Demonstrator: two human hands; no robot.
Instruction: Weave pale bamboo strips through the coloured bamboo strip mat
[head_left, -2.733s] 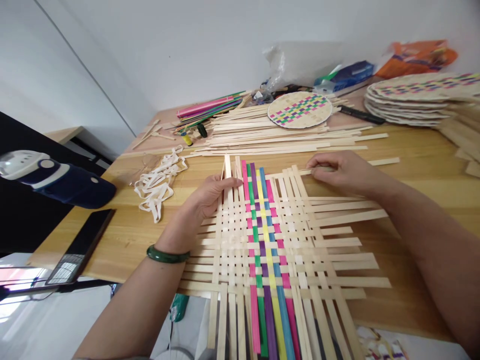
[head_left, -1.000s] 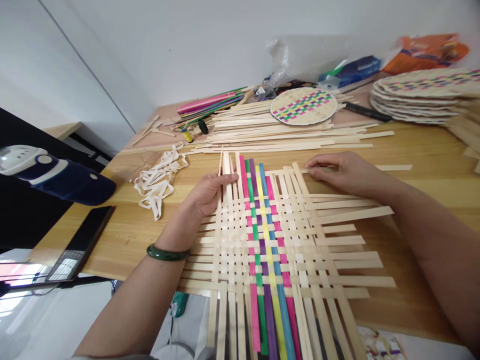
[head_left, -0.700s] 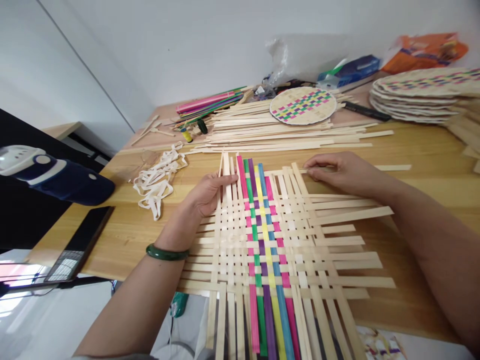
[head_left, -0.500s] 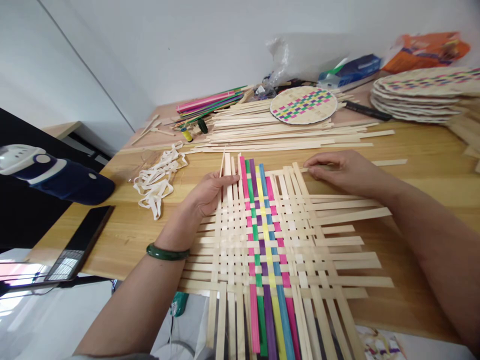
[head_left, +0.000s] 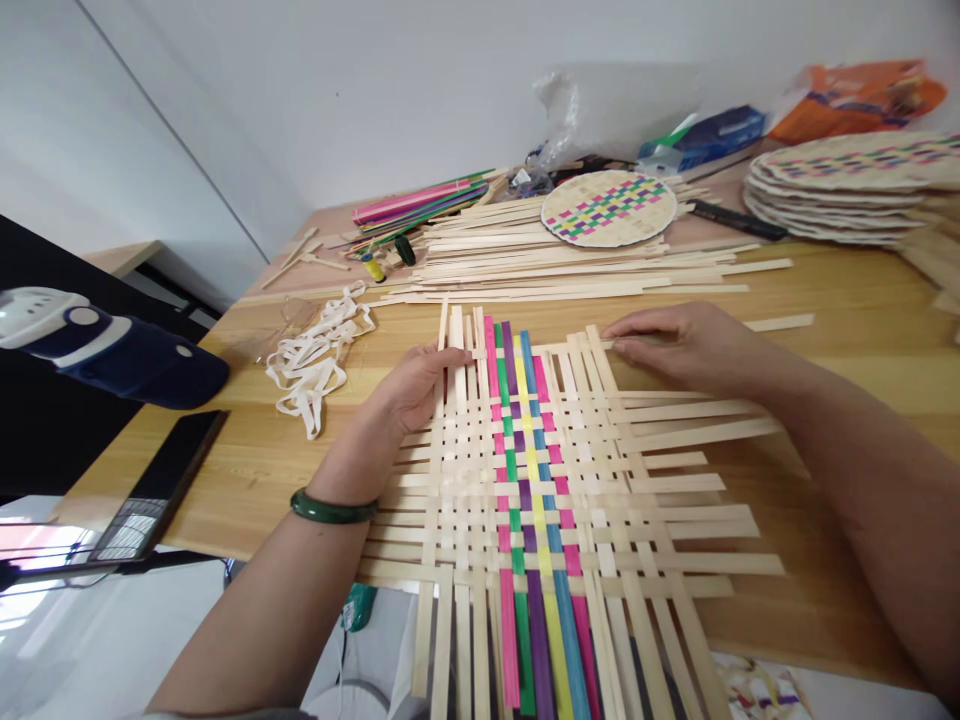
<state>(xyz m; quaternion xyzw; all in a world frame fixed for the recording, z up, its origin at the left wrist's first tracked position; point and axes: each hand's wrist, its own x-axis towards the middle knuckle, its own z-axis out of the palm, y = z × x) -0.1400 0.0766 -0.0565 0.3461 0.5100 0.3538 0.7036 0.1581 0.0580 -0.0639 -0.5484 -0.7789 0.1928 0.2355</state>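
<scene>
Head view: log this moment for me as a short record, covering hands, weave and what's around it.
left hand: thumb over the upright strips at the far left of the woven mat
right hand: pinching a pale crosswise strip at the mat's far right
coloured strips, left to right: pink, green, purple, yellow, blue, pink
mat position: near ends overhang the table
behind: loose pale strips, round woven disc
far right: stacked discs
left: white ribbon, bottle
</scene>
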